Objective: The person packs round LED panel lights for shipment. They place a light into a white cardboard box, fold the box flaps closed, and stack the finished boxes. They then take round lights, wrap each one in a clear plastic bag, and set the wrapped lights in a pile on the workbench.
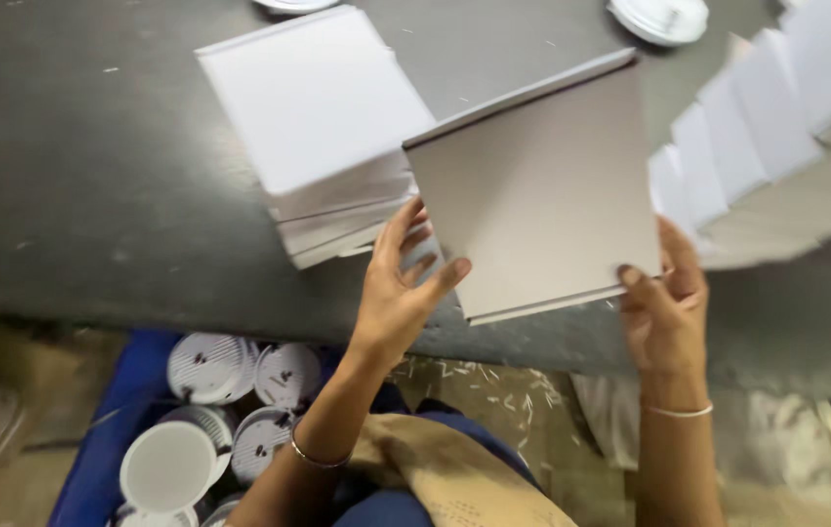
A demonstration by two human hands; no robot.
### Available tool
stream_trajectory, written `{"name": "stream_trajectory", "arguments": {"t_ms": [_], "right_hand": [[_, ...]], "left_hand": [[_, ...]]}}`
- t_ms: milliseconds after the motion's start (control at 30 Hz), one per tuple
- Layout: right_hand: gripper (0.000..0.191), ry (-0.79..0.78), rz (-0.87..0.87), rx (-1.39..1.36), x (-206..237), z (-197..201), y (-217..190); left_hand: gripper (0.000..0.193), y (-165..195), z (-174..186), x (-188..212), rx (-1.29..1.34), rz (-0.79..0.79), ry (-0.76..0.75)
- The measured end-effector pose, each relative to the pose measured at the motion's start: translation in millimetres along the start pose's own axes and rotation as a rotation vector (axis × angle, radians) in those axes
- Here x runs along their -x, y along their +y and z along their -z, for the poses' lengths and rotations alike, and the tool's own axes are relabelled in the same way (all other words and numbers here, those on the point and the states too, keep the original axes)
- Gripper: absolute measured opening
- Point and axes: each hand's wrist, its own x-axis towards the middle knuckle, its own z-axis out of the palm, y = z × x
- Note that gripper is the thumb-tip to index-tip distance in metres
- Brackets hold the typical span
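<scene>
Both hands hold one grey flat board (542,185) above a dark table (93,166). Left hand (398,293) grips the board's lower left corner: thumb (446,278) lies on the grey face, the other fingers curl behind the left edge, so it is grasping, not clenched empty. Right hand (664,307) takes the lower right corner: thumb (633,283) presses the bottom edge and the fingers wrap up behind the right side, also grasping. The board is tilted, its top edge further from the fingers and slanting up to the right, with a thin folded lip showing along the top and bottom edges. It looks lifted clear of the table, though contact at the far edge cannot be told.

Just beyond the left fingers, touching distance, sits a stack of white flat boards (323,127), slightly fanned at its near side. Past the right fingertips a fanned row of white boards (767,137) runs up to the right, blurred.

Below the left wrist, under the table edge, a blue bin (113,429) holds round white finned lamp housings (210,366). A bangle sits on each wrist. Two round white parts (659,18) lie at the table's far edge, well away from both hands.
</scene>
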Motion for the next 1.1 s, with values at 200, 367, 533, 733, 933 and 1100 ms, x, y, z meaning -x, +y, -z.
{"name": "stream_trajectory", "arguments": {"t_ms": [200, 367, 533, 733, 933, 1100], "right_hand": [[0.054, 0.134, -0.205, 0.057, 60, 78, 37], [0.056, 0.144, -0.51, 0.106, 88, 99, 76], [0.063, 0.167, -0.555, 0.244, 86, 98, 101], [0.052, 0.284, -0.602, -0.025, 79, 80, 80], [0.046, -0.255, -0.356, -0.335, 63, 52, 33], [0.036, -0.144, -0.074, 0.438, 40, 55, 19]], "left_hand": [[0.08, -82, -35, 16, 0.218, 0.316, -0.117], [0.062, -125, -25, 21, 0.105, 0.341, -0.14], [0.053, -140, -28, -18, -0.004, 0.211, -0.175], [0.093, -94, -47, -23, -0.592, 0.004, -0.466], [0.091, -60, -73, 13, -0.806, -0.529, -0.389], [0.065, -62, -64, -14, -0.498, -0.333, -0.246]]}}
